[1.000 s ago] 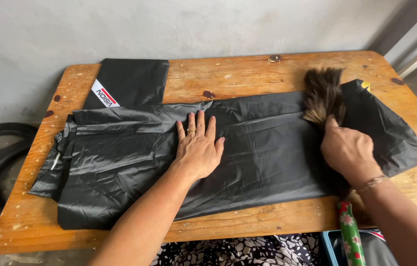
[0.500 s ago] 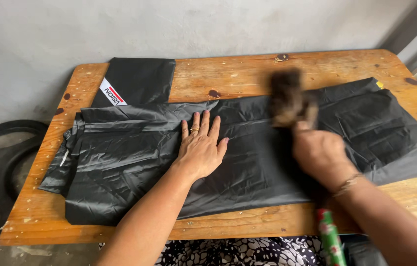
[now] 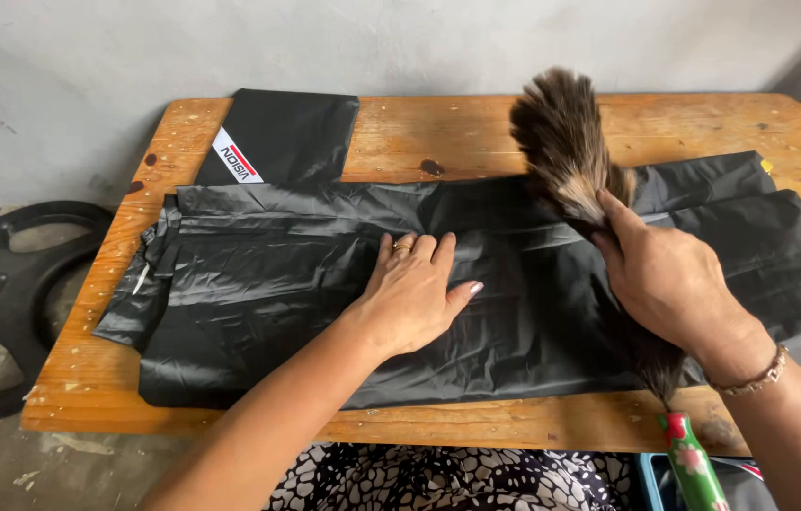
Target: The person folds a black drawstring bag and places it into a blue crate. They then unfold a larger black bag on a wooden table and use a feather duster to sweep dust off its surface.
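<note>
Two hands over black plastic sheet (image 3: 258, 303), left hand (image 3: 415, 293) pressed flat, right hand (image 3: 670, 284) gripping feather duster (image 3: 566, 147)

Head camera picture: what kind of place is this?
Probably a plain home work corner or yard. A worn wooden table stands against a bare grey wall, and a black weight plate lies on the rough concrete floor.

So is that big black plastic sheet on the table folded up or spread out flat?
Spread out, roughly flat. The black plastic sheet stretches across the wooden table, wrinkled, with the left hand pressing it down.
</note>
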